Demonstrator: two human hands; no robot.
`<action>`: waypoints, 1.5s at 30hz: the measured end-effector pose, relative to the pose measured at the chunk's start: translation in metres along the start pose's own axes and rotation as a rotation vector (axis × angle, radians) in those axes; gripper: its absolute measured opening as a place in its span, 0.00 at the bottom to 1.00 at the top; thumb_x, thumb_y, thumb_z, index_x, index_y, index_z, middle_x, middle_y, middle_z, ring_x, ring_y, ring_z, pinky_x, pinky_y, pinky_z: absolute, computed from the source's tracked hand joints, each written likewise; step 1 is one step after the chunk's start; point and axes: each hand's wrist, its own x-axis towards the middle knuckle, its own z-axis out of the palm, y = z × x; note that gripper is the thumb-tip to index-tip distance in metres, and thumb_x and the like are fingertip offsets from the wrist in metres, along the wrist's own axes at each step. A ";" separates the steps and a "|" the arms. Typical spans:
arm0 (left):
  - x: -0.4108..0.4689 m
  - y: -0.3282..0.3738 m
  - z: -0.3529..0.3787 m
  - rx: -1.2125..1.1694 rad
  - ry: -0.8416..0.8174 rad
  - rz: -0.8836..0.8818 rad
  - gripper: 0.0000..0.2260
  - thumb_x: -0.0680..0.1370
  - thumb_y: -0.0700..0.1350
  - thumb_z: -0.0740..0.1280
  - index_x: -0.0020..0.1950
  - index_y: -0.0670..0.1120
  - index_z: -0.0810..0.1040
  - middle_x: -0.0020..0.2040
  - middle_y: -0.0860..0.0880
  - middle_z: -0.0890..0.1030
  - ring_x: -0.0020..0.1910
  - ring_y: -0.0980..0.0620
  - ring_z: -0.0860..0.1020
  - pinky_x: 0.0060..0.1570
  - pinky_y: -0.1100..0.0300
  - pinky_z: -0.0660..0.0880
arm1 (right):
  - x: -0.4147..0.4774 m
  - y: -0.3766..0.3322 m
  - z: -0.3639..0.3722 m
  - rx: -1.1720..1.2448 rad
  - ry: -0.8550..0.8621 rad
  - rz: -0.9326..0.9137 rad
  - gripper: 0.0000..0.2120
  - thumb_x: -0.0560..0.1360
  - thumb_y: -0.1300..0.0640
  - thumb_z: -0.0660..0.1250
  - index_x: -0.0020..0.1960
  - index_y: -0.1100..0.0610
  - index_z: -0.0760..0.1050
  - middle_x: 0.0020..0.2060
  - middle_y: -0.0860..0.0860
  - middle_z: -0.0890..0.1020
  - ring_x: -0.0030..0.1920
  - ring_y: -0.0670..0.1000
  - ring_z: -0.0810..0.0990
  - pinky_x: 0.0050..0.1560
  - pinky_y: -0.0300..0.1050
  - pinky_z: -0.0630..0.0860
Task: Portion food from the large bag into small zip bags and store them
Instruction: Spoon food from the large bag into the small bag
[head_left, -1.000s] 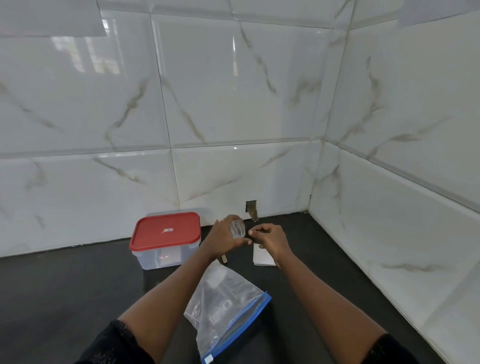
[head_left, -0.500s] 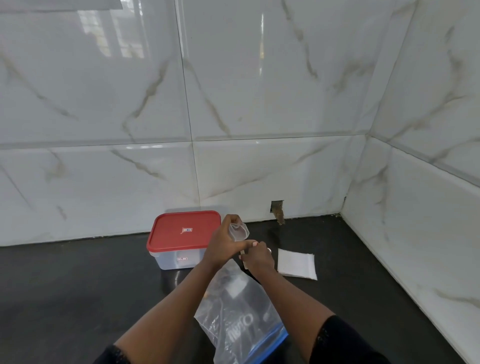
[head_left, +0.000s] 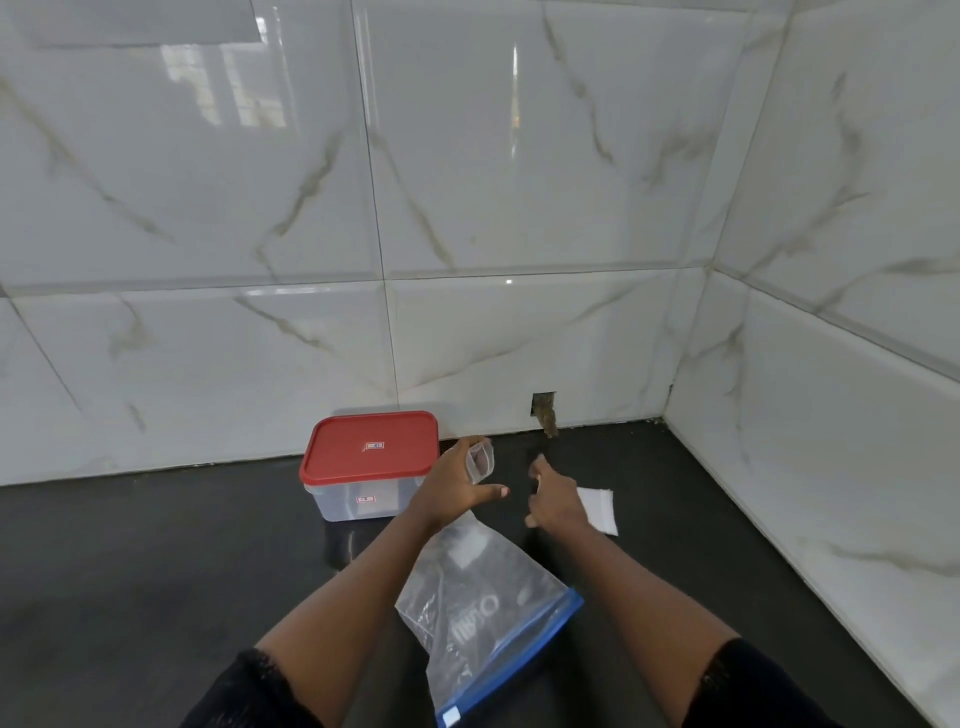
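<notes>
A large clear bag (head_left: 483, 603) with a blue zip strip lies flat on the black counter, its zip end toward me. My left hand (head_left: 457, 483) hovers above its far end and pinches a small clear zip bag (head_left: 479, 460), held upright. My right hand (head_left: 553, 499) is a short way to the right, fingers loosely spread, holding nothing. Just beyond my right hand a stack of small white zip bags (head_left: 600, 506) lies flat on the counter.
A clear plastic box with a red lid (head_left: 371, 449) stands behind my left hand, near the marble-tiled wall. The black counter (head_left: 156, 561) ends in a corner at the right. A small hole (head_left: 544, 410) shows in the wall base.
My two hands were together at the small bag; now my right hand has let go and moved right, apart from the left. The camera view has also shifted.
</notes>
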 end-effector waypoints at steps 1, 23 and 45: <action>-0.002 0.003 0.003 0.020 -0.004 -0.003 0.33 0.69 0.49 0.75 0.69 0.47 0.65 0.66 0.47 0.71 0.65 0.49 0.70 0.58 0.61 0.67 | -0.006 0.006 -0.008 -0.015 -0.007 -0.010 0.17 0.75 0.70 0.59 0.60 0.57 0.73 0.55 0.60 0.77 0.43 0.56 0.80 0.48 0.48 0.81; -0.051 0.044 0.013 0.499 -0.256 0.144 0.33 0.67 0.61 0.73 0.65 0.47 0.68 0.59 0.48 0.74 0.58 0.48 0.72 0.60 0.53 0.68 | -0.083 0.030 -0.021 0.108 -0.093 -0.284 0.04 0.72 0.59 0.69 0.40 0.53 0.75 0.43 0.52 0.78 0.47 0.51 0.77 0.47 0.42 0.74; -0.031 0.068 -0.024 0.375 -0.001 -0.071 0.22 0.71 0.46 0.67 0.64 0.44 0.69 0.59 0.43 0.76 0.55 0.46 0.75 0.48 0.59 0.71 | -0.089 -0.017 -0.061 -0.077 0.411 -0.142 0.12 0.77 0.59 0.64 0.60 0.61 0.73 0.59 0.56 0.74 0.55 0.56 0.78 0.55 0.47 0.75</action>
